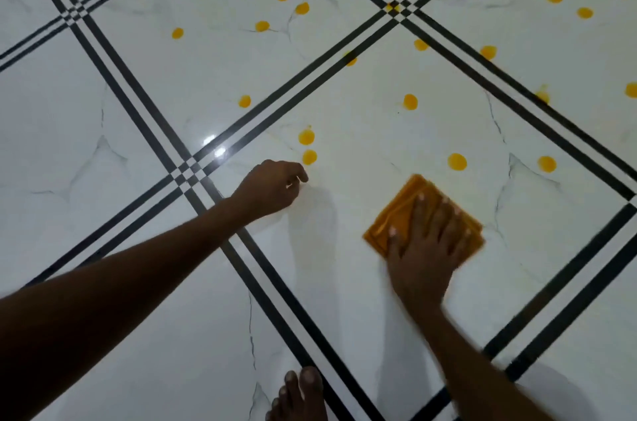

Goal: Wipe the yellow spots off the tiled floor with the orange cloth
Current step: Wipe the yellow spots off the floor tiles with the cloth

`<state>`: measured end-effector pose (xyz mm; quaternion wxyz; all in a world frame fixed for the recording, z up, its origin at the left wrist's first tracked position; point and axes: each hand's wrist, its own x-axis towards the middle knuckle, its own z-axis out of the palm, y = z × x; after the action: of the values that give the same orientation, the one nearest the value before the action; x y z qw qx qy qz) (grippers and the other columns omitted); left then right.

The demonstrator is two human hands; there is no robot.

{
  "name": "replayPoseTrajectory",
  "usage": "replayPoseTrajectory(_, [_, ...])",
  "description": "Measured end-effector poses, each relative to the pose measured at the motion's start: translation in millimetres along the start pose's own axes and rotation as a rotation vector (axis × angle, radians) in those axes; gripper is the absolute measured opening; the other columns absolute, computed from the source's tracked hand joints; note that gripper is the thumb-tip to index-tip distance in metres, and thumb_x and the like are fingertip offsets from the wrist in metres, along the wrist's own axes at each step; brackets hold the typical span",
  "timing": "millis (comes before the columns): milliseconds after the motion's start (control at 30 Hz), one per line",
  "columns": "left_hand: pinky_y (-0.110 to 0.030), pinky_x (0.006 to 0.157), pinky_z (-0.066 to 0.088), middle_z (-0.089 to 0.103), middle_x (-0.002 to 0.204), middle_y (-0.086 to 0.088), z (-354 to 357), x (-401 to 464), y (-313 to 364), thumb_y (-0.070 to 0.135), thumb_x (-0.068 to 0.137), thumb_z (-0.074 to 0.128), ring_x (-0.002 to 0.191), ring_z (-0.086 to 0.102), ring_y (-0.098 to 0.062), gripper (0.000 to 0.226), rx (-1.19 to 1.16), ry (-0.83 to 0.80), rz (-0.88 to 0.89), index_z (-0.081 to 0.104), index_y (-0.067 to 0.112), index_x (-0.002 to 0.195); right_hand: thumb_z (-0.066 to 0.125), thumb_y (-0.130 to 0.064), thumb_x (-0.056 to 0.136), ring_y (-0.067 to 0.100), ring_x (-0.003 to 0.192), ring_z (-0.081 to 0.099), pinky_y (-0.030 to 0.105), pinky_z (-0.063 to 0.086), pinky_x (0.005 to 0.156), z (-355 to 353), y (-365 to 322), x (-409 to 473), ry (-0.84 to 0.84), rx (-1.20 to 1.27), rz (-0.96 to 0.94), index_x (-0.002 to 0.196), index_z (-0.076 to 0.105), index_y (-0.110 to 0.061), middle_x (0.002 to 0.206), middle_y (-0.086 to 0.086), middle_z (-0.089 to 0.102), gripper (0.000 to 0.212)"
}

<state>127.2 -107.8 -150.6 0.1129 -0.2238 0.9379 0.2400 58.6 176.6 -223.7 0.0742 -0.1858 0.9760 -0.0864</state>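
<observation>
Orange cloth [406, 213] lies folded on the tile [344, 282] under the right hand's [425, 248] flat, spread fingers, left hand [272, 187] loosely curled and empty beside it, so light pressure might smear the spots [457, 162] ahead.

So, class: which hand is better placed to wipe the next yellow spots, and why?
The right hand. It lies flat on the cloth, with spots just beyond it. The left hand holds no cloth; its fingers are curled, near two other spots.
</observation>
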Motion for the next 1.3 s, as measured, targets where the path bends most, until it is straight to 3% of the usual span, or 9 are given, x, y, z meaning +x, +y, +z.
replayPoseTrajectory(100, [-0.037, 0.091, 0.053, 0.072, 0.111, -0.002, 8, -8, -2, 0.014, 0.091, 0.060, 0.103, 0.067, -0.021, 0.028, -0.003, -0.030, -0.019, 0.069, 0.014, 0.117, 0.041, -0.055, 0.096, 0.042, 0.156, 0.008, 0.064, 0.006, 0.122, 11, -45, -60, -0.033, 0.072, -0.076, 0.163, 0.013, -0.018, 0.169, 0.019, 0.008, 0.081])
replayPoseTrajectory(233, [-0.040, 0.098, 0.047, 0.061, 0.128, -0.010, 10, -11, -11, 0.022, 0.092, 0.062, 0.117, 0.055, -0.028, 0.045, 0.080, 0.011, -0.052, 0.056, 0.012, 0.135, 0.044, -0.057, 0.095, 0.038, 0.156, 0.012, 0.063, 0.009, 0.122, 20, -77, 51, -0.065, 0.006, -0.501, 0.162, 0.022, -0.024, 0.169, 0.014, 0.017, 0.078])
replayPoseTrajectory(333, [-0.047, 0.108, 0.041, 0.042, 0.150, -0.016, 5, -16, -24, 0.036, 0.088, 0.069, 0.135, 0.042, -0.034, 0.072, 0.185, -0.022, -0.076, 0.039, 0.011, 0.149, 0.037, -0.059, 0.096, 0.040, 0.153, 0.020, 0.064, 0.012, 0.121, 13, -45, 128, 0.018, -0.033, -0.301, 0.161, 0.026, -0.024, 0.167, 0.014, 0.023, 0.075])
replayPoseTrajectory(467, [-0.050, 0.119, 0.021, -0.006, 0.165, -0.019, 11, -25, -38, 0.065, 0.076, 0.071, 0.152, 0.003, -0.036, 0.124, 0.335, -0.248, -0.154, -0.002, 0.010, 0.159, 0.037, -0.058, 0.096, 0.044, 0.154, 0.015, 0.066, 0.009, 0.121, 2, -33, 38, 0.090, 0.008, 0.103, 0.163, 0.014, -0.020, 0.168, 0.020, 0.015, 0.080])
replayPoseTrajectory(567, [-0.050, 0.121, 0.011, -0.022, 0.163, -0.019, 22, -29, -42, 0.075, 0.067, 0.070, 0.152, -0.011, -0.037, 0.140, 0.398, -0.282, -0.128, -0.018, 0.012, 0.156, 0.038, -0.059, 0.095, 0.042, 0.156, 0.006, 0.064, 0.001, 0.123, 13, -69, -22, -0.031, 0.045, -0.321, 0.163, 0.012, -0.022, 0.170, 0.017, 0.008, 0.081])
replayPoseTrajectory(667, [-0.048, 0.122, 0.009, -0.021, 0.164, -0.015, 24, -30, -49, 0.074, 0.066, 0.072, 0.153, -0.012, -0.033, 0.139, 0.316, -0.217, -0.112, -0.016, 0.017, 0.157, 0.040, -0.061, 0.096, 0.037, 0.157, 0.011, 0.066, 0.013, 0.120, 19, -88, 79, -0.088, 0.010, -0.769, 0.162, 0.022, -0.026, 0.169, 0.012, 0.017, 0.077])
replayPoseTrajectory(867, [-0.048, 0.122, 0.004, -0.020, 0.164, -0.014, 7, -28, -64, 0.069, 0.064, 0.078, 0.153, -0.014, -0.030, 0.144, 0.291, -0.154, -0.166, -0.017, 0.014, 0.156, 0.034, -0.057, 0.095, 0.044, 0.151, 0.021, 0.066, 0.007, 0.121, 10, -60, 85, 0.136, 0.017, 0.006, 0.162, 0.022, -0.021, 0.166, 0.019, 0.024, 0.076])
replayPoseTrajectory(1067, [-0.048, 0.122, 0.002, -0.019, 0.165, -0.010, 7, -25, -77, 0.070, 0.060, 0.079, 0.153, -0.015, -0.027, 0.146, 0.213, -0.155, -0.178, -0.014, 0.013, 0.157, 0.032, -0.065, 0.096, 0.036, 0.157, 0.006, 0.062, 0.003, 0.123, 22, -138, 115, -0.135, -0.034, -0.879, 0.163, 0.013, -0.029, 0.171, 0.011, 0.012, 0.078])
replayPoseTrajectory(1300, [-0.048, 0.121, -0.006, -0.026, 0.163, -0.011, 14, -27, -86, 0.066, 0.060, 0.081, 0.151, -0.021, -0.028, 0.149, 0.206, -0.114, -0.154, -0.020, 0.014, 0.156, 0.030, -0.062, 0.093, 0.045, 0.150, 0.023, 0.064, 0.013, 0.121, 7, -85, 151, 0.085, -0.019, -0.260, 0.161, 0.023, -0.022, 0.165, 0.020, 0.026, 0.079])
